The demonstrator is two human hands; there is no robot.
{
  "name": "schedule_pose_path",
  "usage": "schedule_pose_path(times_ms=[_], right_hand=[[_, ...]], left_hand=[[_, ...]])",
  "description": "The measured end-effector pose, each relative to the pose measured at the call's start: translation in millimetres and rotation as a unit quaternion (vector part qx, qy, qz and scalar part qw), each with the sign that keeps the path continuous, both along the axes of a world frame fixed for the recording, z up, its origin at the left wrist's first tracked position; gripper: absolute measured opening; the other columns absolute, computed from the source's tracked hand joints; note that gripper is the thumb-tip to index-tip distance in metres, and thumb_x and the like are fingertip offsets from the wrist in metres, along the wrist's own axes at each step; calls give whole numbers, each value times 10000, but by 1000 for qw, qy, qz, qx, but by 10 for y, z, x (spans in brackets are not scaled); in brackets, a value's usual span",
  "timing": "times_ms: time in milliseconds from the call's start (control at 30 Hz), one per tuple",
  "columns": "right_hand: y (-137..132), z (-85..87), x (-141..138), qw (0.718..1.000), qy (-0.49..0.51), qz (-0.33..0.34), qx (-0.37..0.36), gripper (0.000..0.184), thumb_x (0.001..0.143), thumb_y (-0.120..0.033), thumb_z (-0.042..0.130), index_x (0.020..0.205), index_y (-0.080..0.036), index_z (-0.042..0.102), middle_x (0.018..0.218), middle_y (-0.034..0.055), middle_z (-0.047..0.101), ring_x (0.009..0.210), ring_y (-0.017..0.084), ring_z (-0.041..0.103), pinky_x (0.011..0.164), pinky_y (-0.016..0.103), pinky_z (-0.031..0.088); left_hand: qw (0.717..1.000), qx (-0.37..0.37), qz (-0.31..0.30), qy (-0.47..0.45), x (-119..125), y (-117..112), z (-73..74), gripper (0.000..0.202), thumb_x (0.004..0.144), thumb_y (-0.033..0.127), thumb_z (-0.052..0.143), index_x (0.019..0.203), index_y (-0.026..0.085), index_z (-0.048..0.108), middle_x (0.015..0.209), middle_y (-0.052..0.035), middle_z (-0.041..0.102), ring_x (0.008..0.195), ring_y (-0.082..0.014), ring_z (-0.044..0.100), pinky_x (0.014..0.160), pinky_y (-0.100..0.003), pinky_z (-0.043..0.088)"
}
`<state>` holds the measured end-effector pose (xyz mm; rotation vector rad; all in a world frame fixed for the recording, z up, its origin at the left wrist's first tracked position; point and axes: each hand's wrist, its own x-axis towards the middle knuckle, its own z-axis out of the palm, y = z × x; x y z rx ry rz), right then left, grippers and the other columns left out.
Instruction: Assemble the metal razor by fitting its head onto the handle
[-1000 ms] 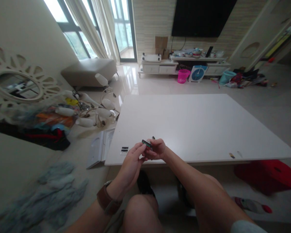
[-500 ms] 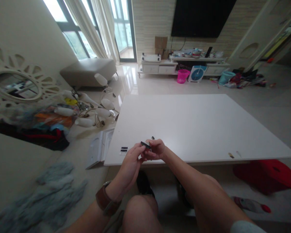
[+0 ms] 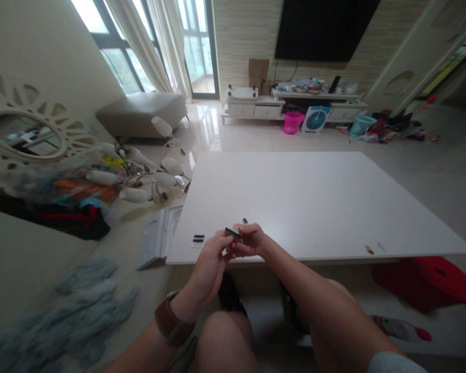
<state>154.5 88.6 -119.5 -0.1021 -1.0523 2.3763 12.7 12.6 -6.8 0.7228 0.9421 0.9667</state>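
Close to the white table's (image 3: 295,197) near edge, my two hands meet around a small dark bar-shaped piece (image 3: 233,232) with some silvery parts; its exact kind is too small to make out. My left hand (image 3: 214,254) is closed on its left end, thumb and fingers pinching it. From the other side my right hand (image 3: 252,239) has its fingers bent against the same piece, partly hiding it. Just beyond the right fingers shows a small dark tip (image 3: 245,220); whether it is held or lying on the table I cannot tell. Two black strips (image 3: 198,239) lie left of my hands.
A small gold-and-black item (image 3: 369,249) lies near the table's right front edge. On the floor to the left are a lamp fixture with white shades (image 3: 166,180), a white panel (image 3: 152,238) and grey fluffy cloth (image 3: 89,311). A red stool (image 3: 423,282) stands at right.
Almost nothing differs. Both hands stay at the same spot with the dark piece, which looks very slightly turned; the camera view has shifted a little.
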Motion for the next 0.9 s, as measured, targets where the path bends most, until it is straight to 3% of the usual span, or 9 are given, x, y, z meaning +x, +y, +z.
schedule_pose_path(times_ms=[333,500,700,767,833,900], right_hand=[[31,4,2,1000,11,26,6,478,824,-561,538,789,-94,635,414,-10,471,370,119,376,463,271,345],[28,-24,0,1000,-16,12,-1,535,863,-596,487,777,-88,630,409,-6,453,397,129,411,507,291,390],[32,-39,-2,1000,-13,12,-2,549,931,-574,375,793,-103,622,415,-13,444,384,125,381,488,279,365],[34,2,-5,1000,2,10,-11,539,948,-540,356,808,-100,634,416,-13,435,389,127,365,465,267,339],[33,64,-8,999,21,6,-38,514,966,-488,345,845,-95,653,430,-16,427,395,123,333,436,244,292],[30,128,-14,996,31,-11,-77,501,992,-432,313,879,-97,667,458,-17,425,407,116,310,423,223,249]], left_hand=[[1000,-4,6,3,1,3,-37,160,773,347,645,763,187,645,748,-40,660,796,-214,621,746,-337,432],[1000,2,8,0,-3,1,-19,192,771,369,646,715,187,627,721,-41,648,782,-213,622,748,-335,438],[1000,13,-1,2,24,7,-32,174,770,345,634,720,178,646,728,-44,646,759,-192,608,713,-308,448],[1000,13,-17,18,-25,75,19,156,760,321,646,725,169,662,739,-46,647,743,-180,597,668,-287,447],[998,7,-26,56,-158,191,164,120,735,277,690,728,158,681,754,-43,647,703,-164,587,609,-269,445],[996,25,55,64,-368,330,404,110,761,277,706,750,170,683,797,-35,663,680,-151,596,582,-257,453]])
